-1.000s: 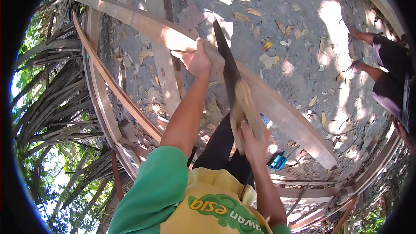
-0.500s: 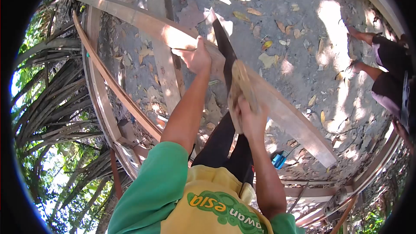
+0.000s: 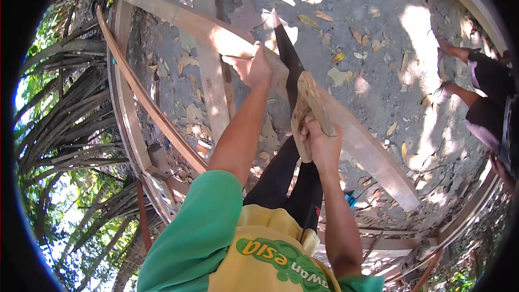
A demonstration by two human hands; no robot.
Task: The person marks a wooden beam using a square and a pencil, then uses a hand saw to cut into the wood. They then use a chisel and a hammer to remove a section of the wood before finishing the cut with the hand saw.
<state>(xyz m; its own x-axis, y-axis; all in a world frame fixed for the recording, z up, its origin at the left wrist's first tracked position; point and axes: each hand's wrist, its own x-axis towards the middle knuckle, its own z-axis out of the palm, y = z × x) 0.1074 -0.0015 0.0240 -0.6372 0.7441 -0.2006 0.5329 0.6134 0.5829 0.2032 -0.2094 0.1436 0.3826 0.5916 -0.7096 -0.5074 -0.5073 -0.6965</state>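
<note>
A dark-bladed handsaw with a pale wooden handle lies across a long, tapered brown plank.
My right hand wraps the handle; my left hand clasps the plank left of the blade, likely steadying it where it crosses a flat timber beam.

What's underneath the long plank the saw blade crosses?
A wooden beam passes beneath the plank, showing on both sides, with leaf-strewn ground around. The plank hides the beam's crossing stretch, so whether they touch there cannot be seen.
</note>
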